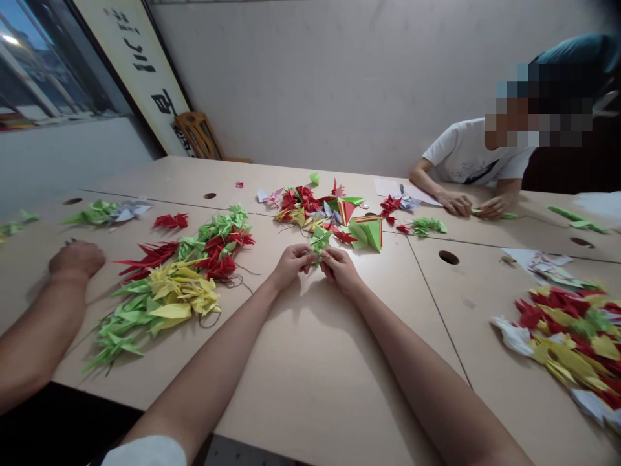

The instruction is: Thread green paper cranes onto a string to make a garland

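From the head camera, two hands reach in from the bottom. The left hand (292, 265) and right hand (340, 268) are close together, their fingers clamped on one green paper crane (319, 243), just above the table (310, 388). Three large heaps of red, yellow and green paper cranes lie around them: one to the left (179, 278), one straight ahead (310, 213), one at the far right (567, 336). One co-worker's hand (76, 259) rests curled on the table at left. Across the table, another person's two hands (473, 207) are near a green paper strip (507, 216).
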Demonstrator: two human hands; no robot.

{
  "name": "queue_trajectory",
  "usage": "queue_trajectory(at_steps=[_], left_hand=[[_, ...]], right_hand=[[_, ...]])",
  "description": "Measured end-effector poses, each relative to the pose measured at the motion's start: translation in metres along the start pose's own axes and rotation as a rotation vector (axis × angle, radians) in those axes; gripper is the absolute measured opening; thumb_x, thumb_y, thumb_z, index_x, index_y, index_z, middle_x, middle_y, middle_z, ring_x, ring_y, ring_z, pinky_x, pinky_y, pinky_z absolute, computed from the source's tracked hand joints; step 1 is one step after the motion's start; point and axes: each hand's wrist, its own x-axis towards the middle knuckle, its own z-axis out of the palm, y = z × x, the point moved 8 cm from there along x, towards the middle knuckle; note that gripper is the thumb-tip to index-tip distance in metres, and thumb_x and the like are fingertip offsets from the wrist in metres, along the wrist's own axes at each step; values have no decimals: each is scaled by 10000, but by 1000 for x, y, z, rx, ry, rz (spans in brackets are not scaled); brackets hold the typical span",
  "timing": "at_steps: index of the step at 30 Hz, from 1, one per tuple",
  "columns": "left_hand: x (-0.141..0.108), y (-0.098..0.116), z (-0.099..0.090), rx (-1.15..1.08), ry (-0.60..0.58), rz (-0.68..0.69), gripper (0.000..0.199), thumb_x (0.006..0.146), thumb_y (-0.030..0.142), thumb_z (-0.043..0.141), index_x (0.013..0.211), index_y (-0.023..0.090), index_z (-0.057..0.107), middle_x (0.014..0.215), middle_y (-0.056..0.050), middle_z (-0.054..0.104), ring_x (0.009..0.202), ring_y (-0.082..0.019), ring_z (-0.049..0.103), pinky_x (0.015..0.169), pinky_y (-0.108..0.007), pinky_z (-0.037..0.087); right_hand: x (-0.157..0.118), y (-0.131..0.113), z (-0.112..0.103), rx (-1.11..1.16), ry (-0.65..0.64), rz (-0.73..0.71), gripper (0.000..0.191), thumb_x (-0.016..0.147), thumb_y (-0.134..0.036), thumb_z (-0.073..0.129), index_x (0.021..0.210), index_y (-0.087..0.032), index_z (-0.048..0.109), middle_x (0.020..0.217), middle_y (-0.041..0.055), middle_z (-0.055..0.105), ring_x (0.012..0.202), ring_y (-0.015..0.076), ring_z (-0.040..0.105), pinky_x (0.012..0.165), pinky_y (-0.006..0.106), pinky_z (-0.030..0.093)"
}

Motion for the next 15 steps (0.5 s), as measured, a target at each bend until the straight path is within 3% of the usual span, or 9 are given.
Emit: queue_trajectory(at_steps=[4, 12, 15], left_hand=[[0, -1, 0, -8, -12, -6, 419, 688, 527, 731, 681, 141, 570, 466, 46, 482, 426, -54, 405, 457, -200, 275], [-6, -18, 9, -206, -293, -211, 355, 652, 403, 796, 685, 126, 577, 479, 54, 444, 429, -42, 370, 436, -191, 252], [-6, -20, 10, -241, -286, -238, 346, 642, 385, 805, 697, 128, 579, 479, 56, 441, 418, -40, 361, 427, -190, 240]], right_hand=[[-1, -1, 1, 14, -5, -1, 414, 823, -572, 602, 690, -195, 494, 523, -54, 453, 358, 53, 328, 361, 222, 195], [-11, 7, 11, 65, -284, 209, 395, 815, -521, 632, 679, -186, 474, 464, -65, 453, 339, 52, 339, 340, 193, 198], [-11, 8, 12, 76, -294, 217, 388, 815, -516, 632, 690, -184, 477, 460, -70, 456, 329, 47, 336, 337, 187, 190]])
